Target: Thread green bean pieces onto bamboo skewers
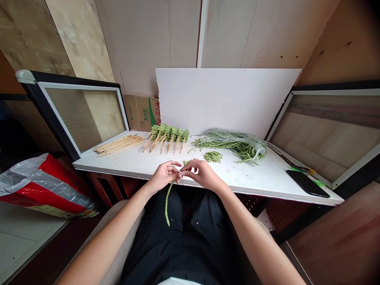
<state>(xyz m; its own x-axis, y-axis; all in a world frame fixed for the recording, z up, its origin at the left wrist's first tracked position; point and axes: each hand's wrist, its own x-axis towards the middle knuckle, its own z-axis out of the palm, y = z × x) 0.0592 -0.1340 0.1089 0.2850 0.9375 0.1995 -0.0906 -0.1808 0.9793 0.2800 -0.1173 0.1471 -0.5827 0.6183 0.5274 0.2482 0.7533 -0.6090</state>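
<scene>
My left hand (166,175) pinches a long green bean (168,206), whose lower length hangs down over my lap. My right hand (199,171) meets it at the bean's upper end, thumb and fingertips pressed together there. Just behind the hands a few cut green pieces (185,162) show in part on the white table (237,177). To their right lies a small pile of short bean pieces (213,156). Farther back is a clear plastic bag of long beans (234,143), with many strands spilling out at its front.
Bean-loaded skewers (170,134) are stacked at the back, beside loose bare bamboo sticks (120,145). A black phone (307,183) lies near the right edge, by scissors (292,163). A cardboard box (141,113) and a white board (228,101) stand behind.
</scene>
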